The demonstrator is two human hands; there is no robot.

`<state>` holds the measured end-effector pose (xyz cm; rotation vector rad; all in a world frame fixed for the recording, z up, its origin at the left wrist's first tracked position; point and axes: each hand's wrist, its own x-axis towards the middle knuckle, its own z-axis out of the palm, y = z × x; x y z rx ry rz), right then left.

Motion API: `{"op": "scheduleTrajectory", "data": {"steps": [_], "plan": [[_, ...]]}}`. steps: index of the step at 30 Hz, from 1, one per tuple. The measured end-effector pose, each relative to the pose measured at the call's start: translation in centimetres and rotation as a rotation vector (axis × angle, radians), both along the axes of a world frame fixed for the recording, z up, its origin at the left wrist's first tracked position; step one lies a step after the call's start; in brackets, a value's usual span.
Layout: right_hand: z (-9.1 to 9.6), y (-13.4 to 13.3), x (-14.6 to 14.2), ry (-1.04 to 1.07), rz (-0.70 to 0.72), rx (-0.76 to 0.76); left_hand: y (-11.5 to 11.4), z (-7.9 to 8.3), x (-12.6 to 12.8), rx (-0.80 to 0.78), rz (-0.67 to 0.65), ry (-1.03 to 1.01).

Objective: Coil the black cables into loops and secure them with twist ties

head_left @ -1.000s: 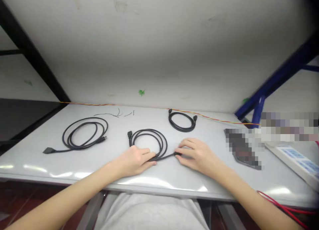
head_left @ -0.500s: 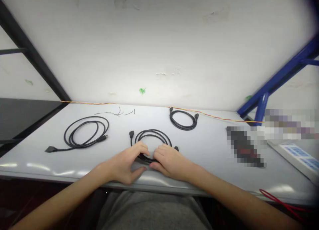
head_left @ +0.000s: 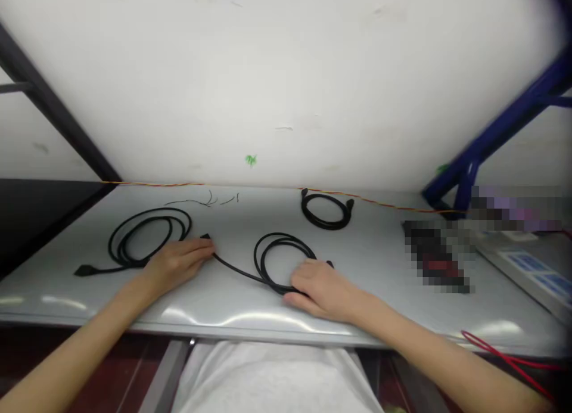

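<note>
A black cable lies partly coiled at the middle of the table, one end drawn out to the left. My left hand is closed on that end, just behind its black connector, beside the left coil. On the coil's lower right side, my right hand grips the loops with its fingers wrapped over them. The cable's other connector shows just behind the right hand. To the left lies a second black cable in loose loops, partly hidden by my left hand. A third, neatly coiled black cable rests farther back.
A twisted red and yellow wire runs along the wall edge, near thin black wire scraps. At right are a blurred dark item, a white box with blue panels and a red cord. A blue frame stands behind.
My left hand has moved left with the connector end, pulling a length of cable out of the middle coil. My right hand has shifted slightly right, still on the coil.
</note>
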<state>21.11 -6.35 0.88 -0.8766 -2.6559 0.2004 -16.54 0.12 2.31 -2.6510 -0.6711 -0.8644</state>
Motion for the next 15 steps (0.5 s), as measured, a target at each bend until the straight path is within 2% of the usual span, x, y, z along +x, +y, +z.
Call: {"op": "scheduleTrajectory", "data": {"steps": [2, 4, 6, 9, 12, 15], "plan": [[0.1, -0.2, 0.2, -0.017, -0.016, 0.008, -0.2, 0.3, 0.2, -0.109, 0.027, 0.001], [0.1, -0.3, 0.0, -0.04, -0.021, 0.017, -1.1, 1.2, 1.5, -0.254, 0.066, -0.005], [0.1, -0.3, -0.2, -0.066, -0.025, 0.027, -2.6, 2.3, 3.9, -0.354, 0.096, -0.02], [0.2, -0.3, -0.3, -0.071, -0.001, 0.04, -5.3, 3.2, 8.3, -0.399, -0.01, 0.041], [0.5, -0.4, -0.2, -0.038, 0.037, 0.032, -6.8, 2.5, 11.9, -0.477, -0.118, 0.178], [0.9, -0.5, 0.0, -0.004, 0.036, -0.006, -6.8, 1.3, 13.5, -0.473, -0.1, 0.23]]}}
